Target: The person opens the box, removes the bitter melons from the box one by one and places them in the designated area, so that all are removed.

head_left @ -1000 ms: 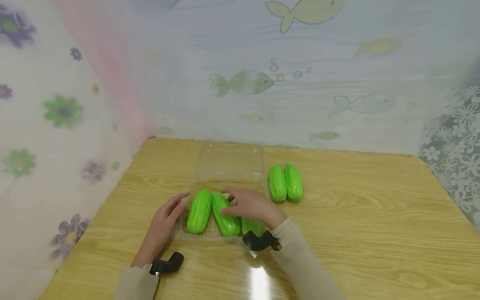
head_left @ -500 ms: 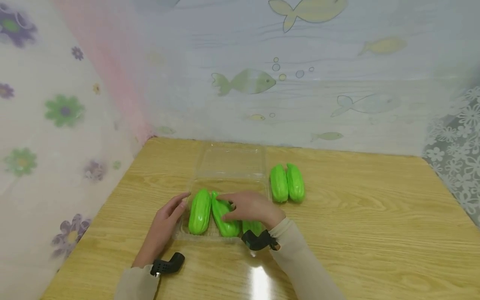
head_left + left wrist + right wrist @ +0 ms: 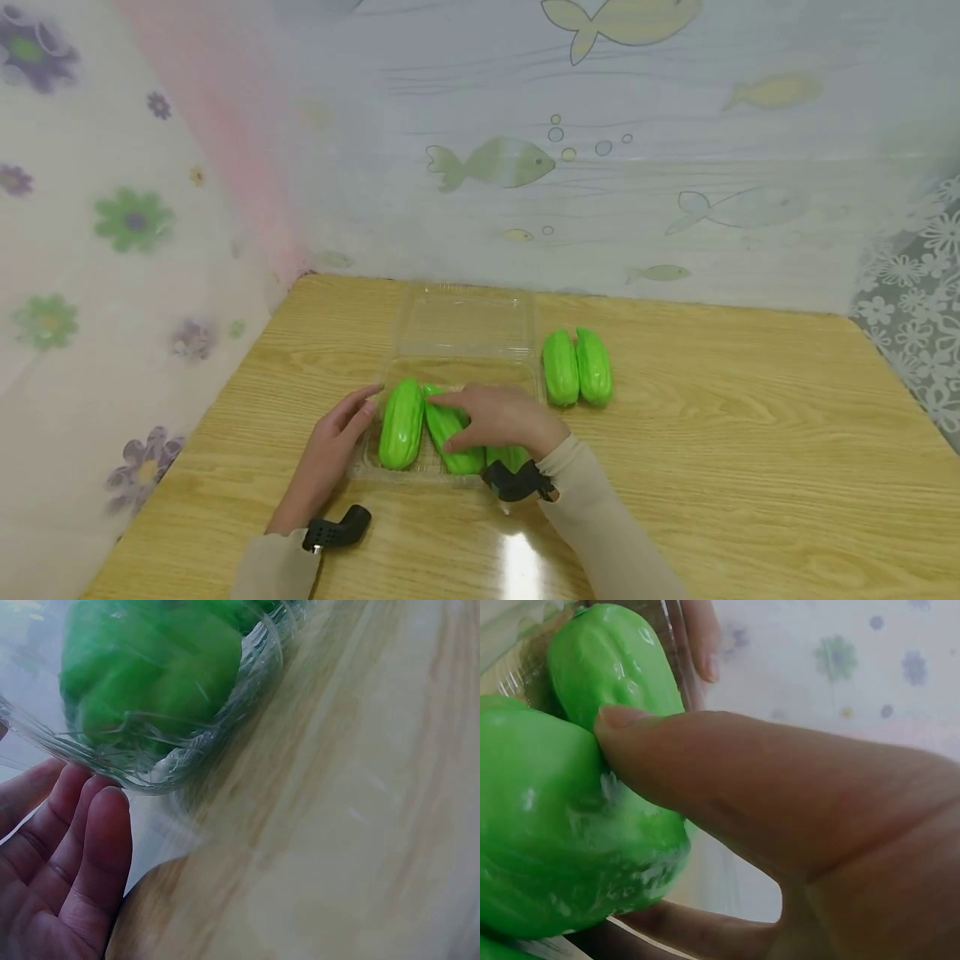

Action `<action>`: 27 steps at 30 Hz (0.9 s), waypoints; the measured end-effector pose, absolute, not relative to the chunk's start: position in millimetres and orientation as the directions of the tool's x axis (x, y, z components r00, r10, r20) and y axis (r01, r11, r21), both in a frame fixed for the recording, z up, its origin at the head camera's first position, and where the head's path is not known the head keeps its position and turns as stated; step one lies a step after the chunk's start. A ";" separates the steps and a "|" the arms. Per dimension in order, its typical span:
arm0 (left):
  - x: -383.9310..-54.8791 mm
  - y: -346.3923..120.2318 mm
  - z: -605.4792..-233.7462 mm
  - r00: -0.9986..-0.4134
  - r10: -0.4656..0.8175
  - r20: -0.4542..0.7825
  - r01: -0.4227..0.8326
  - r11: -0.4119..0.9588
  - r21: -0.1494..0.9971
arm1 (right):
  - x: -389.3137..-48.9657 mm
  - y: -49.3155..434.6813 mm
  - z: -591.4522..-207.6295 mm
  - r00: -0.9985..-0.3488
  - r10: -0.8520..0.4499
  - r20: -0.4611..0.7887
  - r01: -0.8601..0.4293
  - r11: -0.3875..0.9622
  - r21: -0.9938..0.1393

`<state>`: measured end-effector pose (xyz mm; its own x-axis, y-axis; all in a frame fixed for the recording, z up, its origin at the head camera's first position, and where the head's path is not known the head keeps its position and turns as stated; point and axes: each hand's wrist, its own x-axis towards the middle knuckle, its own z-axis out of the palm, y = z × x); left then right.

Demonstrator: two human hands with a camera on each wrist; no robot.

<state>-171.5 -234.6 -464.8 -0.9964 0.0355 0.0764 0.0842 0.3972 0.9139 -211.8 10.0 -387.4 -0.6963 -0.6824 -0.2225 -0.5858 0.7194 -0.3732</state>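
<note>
A clear plastic clamshell box (image 3: 450, 478) lies unfolded with green ribbed gourds in its base. The left gourd (image 3: 402, 425) stands apart from my right hand. My right hand (image 3: 498, 417) reaches over the box and grips the middle gourd (image 3: 442, 423), which lies slantwise, between thumb and fingers. In the right wrist view, my thumb (image 3: 705, 757) crosses the near side of the green gourd (image 3: 547, 817). Partly under the right hand is a third gourd (image 3: 507, 456). My left hand (image 3: 333, 437) rests against the box's left side, its fingertips (image 3: 109, 814) touching the plastic with relaxed fingers.
Two more green gourds (image 3: 577, 367) lie side by side on the wooden table (image 3: 712, 467), right of the box. The clear lid (image 3: 467, 321) is folded back towards the fish-patterned wall covering (image 3: 600, 208). A flowered sheet (image 3: 135, 333) hangs at the left.
The fingers of my right hand have come down around the middle gourd, which stays nearly in place. My left hand remains at the box's side. The head view has shifted very slightly.
</note>
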 end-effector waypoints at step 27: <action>-171.5 -235.2 -466.8 -0.997 0.032 0.069 0.076 0.401 0.913 | -223.2 30.3 -378.6 -0.756 -0.652 -0.055 -0.421 0.548 -0.723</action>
